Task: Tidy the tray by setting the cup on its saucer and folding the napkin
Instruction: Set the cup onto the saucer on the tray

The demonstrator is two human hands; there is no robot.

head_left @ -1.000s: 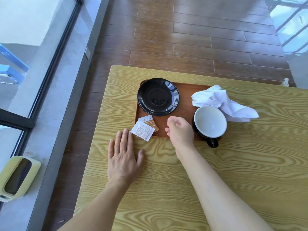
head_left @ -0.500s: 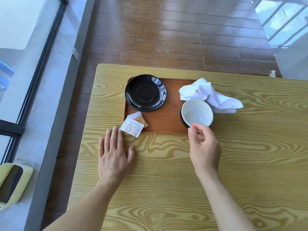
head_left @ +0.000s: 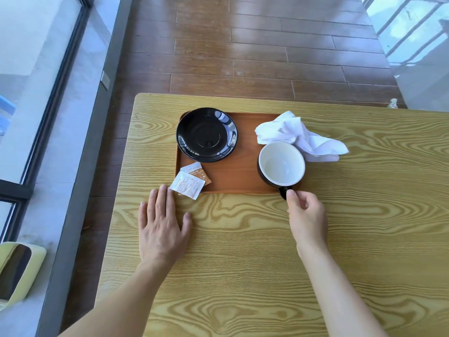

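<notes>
One cup (head_left: 281, 164) (handle pinched by the right hand (head_left: 306, 218)), one saucer (head_left: 206, 135), two packets (head_left: 187, 185) and one crumpled napkin (head_left: 298, 136) are seen on one tray (head_left: 243, 171); the left hand (head_left: 162, 227) is laid flat, empty.

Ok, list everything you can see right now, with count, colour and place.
Rectangular wooden tray: one, reddish-brown, on the table's far left part.
Glossy round saucer: one, black, empty, tray's far-left corner.
Ceramic cup: one, black outside, white inside, empty, tray's right edge.
Crumpled cloth napkin: one, white, behind the cup.
Paper sachets: two, white and brown, tray's near-left corner.
Wood-grain table: one, yellow.
Left hand: flat on the table.
Right hand: fingers at the cup's handle.
</notes>
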